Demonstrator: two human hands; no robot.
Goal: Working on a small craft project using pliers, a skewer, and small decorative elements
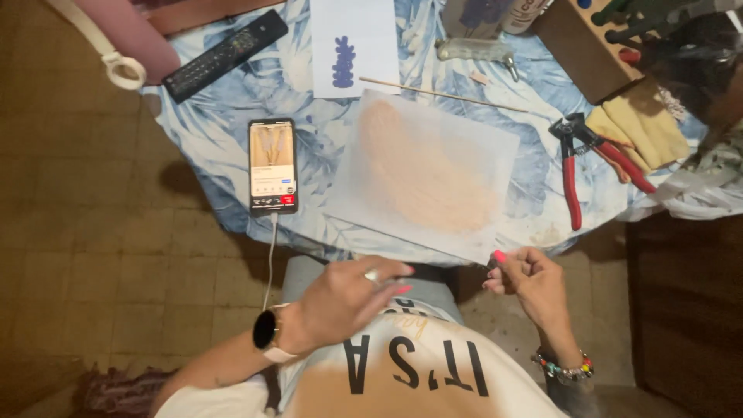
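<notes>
- While your left hand [352, 298] hovers over your lap just below the table edge, its fingers are loosely curled and hold nothing that shows; a ring sits on one finger and a smartwatch [267, 331] on the wrist.
- Your right hand [530, 280] is pinched narrow, thumb and forefinger closed on a very small dark item [493, 263] at the near corner of the sheet; it is too small to tell what it is.
- That sheet of white paper [433, 174], smeared with a peach-coloured patch, lies tilted on the blue leaf-patterned tablecloth [224, 131], its near edge reaching the table rim just above your hands.
- To the sheet's left, a phone [272, 165] lies face up with its screen lit and a white cable [271, 259] hanging from its lower end.
- Right of the sheet rest red-handled pliers [580, 166], near a folded yellow cloth [642, 128].
- Beyond the sheet lie a thin wooden stick [441, 94], a white card with a blue shape [352, 46], and a black remote control [226, 54].
- A beaded bracelet [563, 368] circles your right wrist.
</notes>
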